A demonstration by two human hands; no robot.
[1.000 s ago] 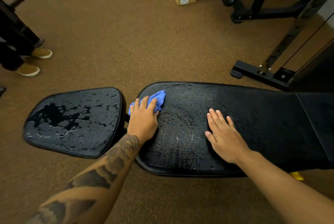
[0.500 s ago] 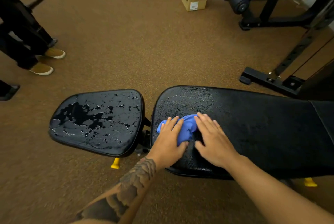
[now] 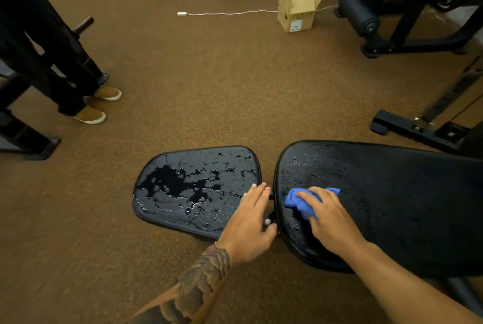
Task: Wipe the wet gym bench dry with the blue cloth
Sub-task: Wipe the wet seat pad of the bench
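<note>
Head view: one cloth, two pads, much water left

Head view shows the right hand [image 3: 330, 221] pressing the blue cloth [image 3: 303, 202] flat onto the long back pad [image 3: 392, 193] of the gym bench, fingers [image 3: 311, 197] slightly spread over the bunched fabric, which pokes out ahead of and beside the fingertips. The left hand [image 3: 249, 223] holds nothing; its fingers lie extended and close together, tips resting at the near edge of the seat pad [image 3: 196, 188], thumb toward the gap between the pads.

The cloth looks soft, light and limp, so it should be kept under a flat palm rather than pinched, or gathered from its middle to carry it across. Once soaked it will likely smear instead of absorbing. The vinyl looks slick where wet, so a bracing hand could slide.

Count: one cloth, two pads, two hands. Beyond the left fingertips the seat pad carries broad pooled water; around the right fingertips only fine droplets show.
</note>
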